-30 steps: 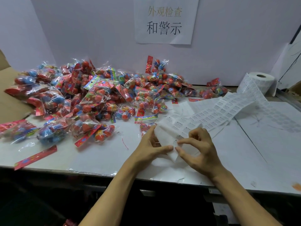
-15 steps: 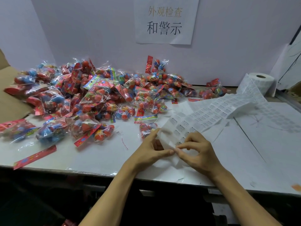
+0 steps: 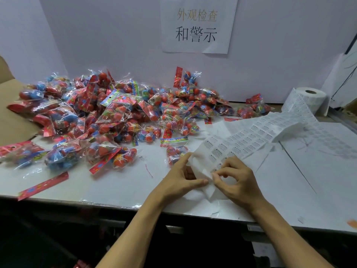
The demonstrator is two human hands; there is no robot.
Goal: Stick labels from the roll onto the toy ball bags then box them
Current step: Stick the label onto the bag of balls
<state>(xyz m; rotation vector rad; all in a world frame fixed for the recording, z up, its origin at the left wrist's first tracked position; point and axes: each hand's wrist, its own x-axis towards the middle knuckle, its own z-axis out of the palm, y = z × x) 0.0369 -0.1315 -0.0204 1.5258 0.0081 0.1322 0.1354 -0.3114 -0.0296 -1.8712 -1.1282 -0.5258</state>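
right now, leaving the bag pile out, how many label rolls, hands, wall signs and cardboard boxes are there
label roll: 1
hands: 2, left hand and right hand, both pinching the label strip
wall sign: 1
cardboard box: 1
total: 5

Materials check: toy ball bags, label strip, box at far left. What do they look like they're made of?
Toy ball bags: thin clear plastic film, glossy; it glints, crinkles and shows the balls inside. Label strip: white paper-like liner, matte, carrying rows of small printed labels; it folds and drapes softly off the roll. Box: brown cardboard, matte and plain, likely corrugated, though no cut edge shows clearly enough to confirm that.
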